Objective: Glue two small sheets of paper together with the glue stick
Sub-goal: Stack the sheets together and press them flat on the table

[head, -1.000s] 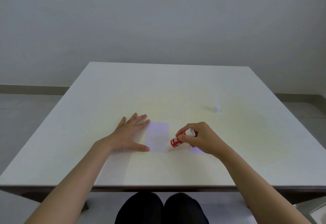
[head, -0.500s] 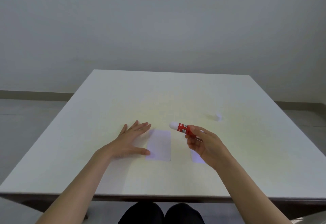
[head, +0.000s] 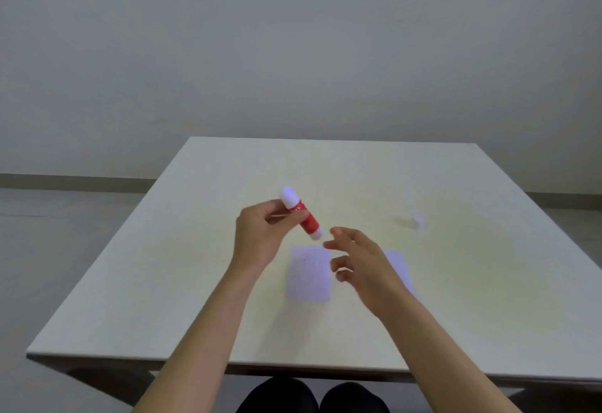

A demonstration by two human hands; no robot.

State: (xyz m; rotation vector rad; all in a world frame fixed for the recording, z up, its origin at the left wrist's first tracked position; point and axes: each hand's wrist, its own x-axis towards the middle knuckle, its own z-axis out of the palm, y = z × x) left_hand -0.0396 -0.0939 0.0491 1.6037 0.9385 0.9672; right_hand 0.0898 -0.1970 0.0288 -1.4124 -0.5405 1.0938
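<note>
My left hand point(head: 264, 236) is raised above the table and grips a red glue stick point(head: 301, 214), which tilts with one white end up-left and the other white end down-right. My right hand point(head: 361, 266) hovers just to the right of the stick's lower end, fingers apart and holding nothing. One small white sheet of paper point(head: 308, 274) lies flat on the table between my hands. A second small sheet point(head: 399, 266) lies to its right, partly hidden by my right hand and wrist.
The pale table point(head: 163, 298) has its front edge near my knees. A small white cap-like object point(head: 417, 221) sits on the table to the far right. A plain wall and grey floor lie beyond.
The glue stick has passed from my right hand to my left, which lifted off the table beside the sheet. My right hand has let go and opened.
</note>
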